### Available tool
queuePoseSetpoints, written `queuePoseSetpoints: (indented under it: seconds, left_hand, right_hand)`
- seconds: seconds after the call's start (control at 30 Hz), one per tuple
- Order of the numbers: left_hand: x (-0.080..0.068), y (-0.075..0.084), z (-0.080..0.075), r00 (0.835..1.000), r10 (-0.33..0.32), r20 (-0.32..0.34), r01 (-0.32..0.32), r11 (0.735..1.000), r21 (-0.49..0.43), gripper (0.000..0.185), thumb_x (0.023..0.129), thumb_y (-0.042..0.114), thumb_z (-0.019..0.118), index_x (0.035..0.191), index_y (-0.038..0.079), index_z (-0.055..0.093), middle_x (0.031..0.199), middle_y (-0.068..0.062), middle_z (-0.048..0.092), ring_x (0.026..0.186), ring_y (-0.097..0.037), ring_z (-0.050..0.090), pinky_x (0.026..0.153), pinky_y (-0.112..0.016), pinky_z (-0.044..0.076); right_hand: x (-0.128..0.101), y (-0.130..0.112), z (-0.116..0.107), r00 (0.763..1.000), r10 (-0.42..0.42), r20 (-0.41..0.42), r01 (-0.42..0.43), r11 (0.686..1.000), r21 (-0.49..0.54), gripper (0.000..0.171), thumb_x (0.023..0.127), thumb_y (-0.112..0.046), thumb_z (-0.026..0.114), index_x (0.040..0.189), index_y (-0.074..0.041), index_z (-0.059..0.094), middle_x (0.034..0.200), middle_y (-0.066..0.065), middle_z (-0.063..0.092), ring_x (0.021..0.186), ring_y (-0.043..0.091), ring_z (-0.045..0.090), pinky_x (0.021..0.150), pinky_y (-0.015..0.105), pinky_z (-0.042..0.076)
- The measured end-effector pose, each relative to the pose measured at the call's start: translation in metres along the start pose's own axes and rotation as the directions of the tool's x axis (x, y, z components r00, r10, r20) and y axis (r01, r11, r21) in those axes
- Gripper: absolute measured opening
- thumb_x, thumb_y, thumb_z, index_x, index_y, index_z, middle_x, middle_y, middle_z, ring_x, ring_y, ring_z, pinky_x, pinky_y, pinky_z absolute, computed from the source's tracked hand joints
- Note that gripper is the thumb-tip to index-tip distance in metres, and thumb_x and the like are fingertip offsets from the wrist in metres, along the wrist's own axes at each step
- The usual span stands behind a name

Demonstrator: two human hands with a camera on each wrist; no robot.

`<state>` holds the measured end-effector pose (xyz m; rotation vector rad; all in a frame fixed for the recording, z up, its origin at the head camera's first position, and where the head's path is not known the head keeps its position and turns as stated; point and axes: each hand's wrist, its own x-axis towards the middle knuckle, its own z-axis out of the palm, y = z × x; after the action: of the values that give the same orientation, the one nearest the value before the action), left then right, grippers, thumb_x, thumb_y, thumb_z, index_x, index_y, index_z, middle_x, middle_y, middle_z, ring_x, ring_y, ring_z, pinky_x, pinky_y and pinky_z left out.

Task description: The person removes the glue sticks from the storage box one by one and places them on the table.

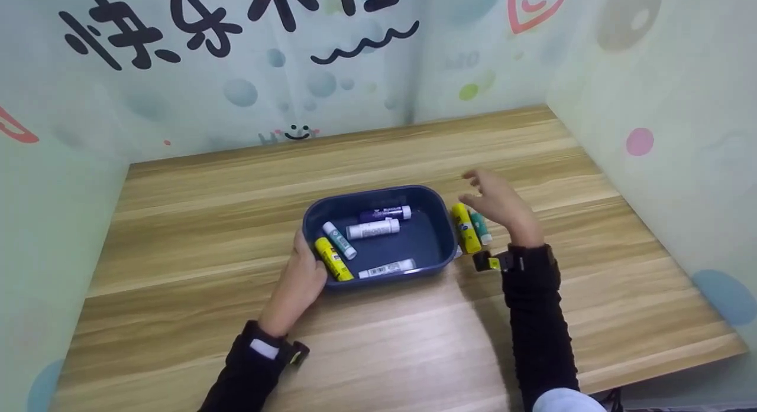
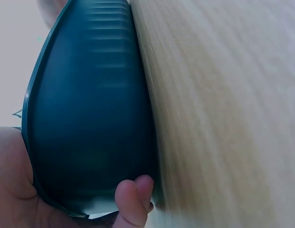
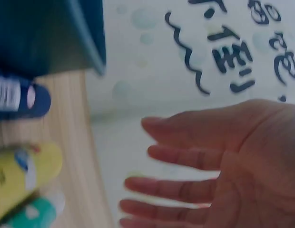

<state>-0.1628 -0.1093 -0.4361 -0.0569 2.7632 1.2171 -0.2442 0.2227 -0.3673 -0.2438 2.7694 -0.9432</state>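
Your dark blue tray (image 1: pixel 434 208) sits near the middle of the wooden table (image 1: pixel 195 223), and it holds five tubes: a purple one (image 1: pixel 385 212) near the far wall, a white one (image 1: pixel 372 229) just in front of it, a small teal-and-white one (image 1: pixel 339 240) lying at a slant toward the left end, a yellow one (image 1: pixel 333 259) beside that at the near-left corner, and a white tube with a barcode label (image 1: pixel 386 268) along the near wall. Your left hand (image 1: pixel 298 282) grips the tray at that near-left corner, thumb over the rim and touching the yellow tube; the left wrist view shows fingertips (image 2: pixel 133 199) curled under the tray's outer wall, so the hold is firm. Your right hand (image 1: pixel 500 202) hovers just right of the tray, fingers spread and relaxed, holding nothing (the right wrist view shows the open palm (image 3: pixel 242 166) plainly). Under it, two more tubes lie side by side on the table just outside the tray's right wall: a yellow tube on the table (image 1: pixel 466 227) and a teal one (image 1: pixel 480 227), partly covered by the hand. The right wrist view also catches a dark blue tube end (image 3: pixel 24 97) near the tray's corner. Printed panels (image 1: pixel 650 104) wall in the table on three sides
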Motion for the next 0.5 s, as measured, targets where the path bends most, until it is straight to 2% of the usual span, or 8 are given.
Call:
queuePoseSetpoints:
  seconds: [0.13,0.27,0.37,0.5]
  left_hand:
    - [0.0,-0.001,0.001,1.0,0.0,0.001,0.0,1.0,0.004,0.073,0.089,0.006,0.039,0.146,-0.004,-0.004,0.15,-0.03,0.015,0.136,-0.038,0.026,0.112,-0.047,0.023]
    - [0.001,-0.001,0.001,1.0,-0.016,-0.006,0.016,1.0,0.015,0.072,0.089,0.006,0.038,0.146,-0.004,-0.004,0.147,-0.032,0.022,0.126,-0.038,0.041,0.105,-0.05,0.035]
    - [0.001,0.0,0.001,1.0,-0.019,-0.014,0.019,1.0,0.01,0.071,0.089,0.006,0.038,0.146,-0.004,-0.003,0.145,-0.032,0.027,0.121,-0.037,0.046,0.101,-0.05,0.039]
    - [0.001,0.0,0.001,1.0,-0.001,-0.017,0.001,1.0,0.002,0.071,0.089,0.006,0.039,0.146,-0.004,-0.002,0.145,-0.033,0.025,0.128,-0.038,0.04,0.106,-0.049,0.033]
  right_hand:
    - [0.001,-0.028,0.021,0.98,-0.197,-0.042,0.195,0.98,-0.046,0.046,0.089,-0.013,0.058,0.131,0.0,0.045,0.133,0.022,0.046,0.122,0.038,0.044,0.102,0.05,0.037]
    - [0.004,-0.051,0.049,0.943,-0.334,0.01,0.332,0.936,-0.113,0.041,0.087,-0.013,0.062,0.125,-0.002,0.052,0.126,0.017,0.052,0.119,0.031,0.048,0.103,0.044,0.038]
    - [0.008,-0.062,0.07,0.925,-0.369,0.091,0.379,0.912,-0.158,0.039,0.086,-0.013,0.062,0.124,-0.005,0.055,0.125,0.013,0.055,0.119,0.028,0.049,0.103,0.041,0.039]
    - [0.013,-0.068,0.094,0.911,-0.372,0.178,0.407,0.882,-0.239,0.037,0.087,-0.013,0.061,0.123,-0.006,0.057,0.124,0.011,0.056,0.116,0.027,0.051,0.099,0.039,0.043]
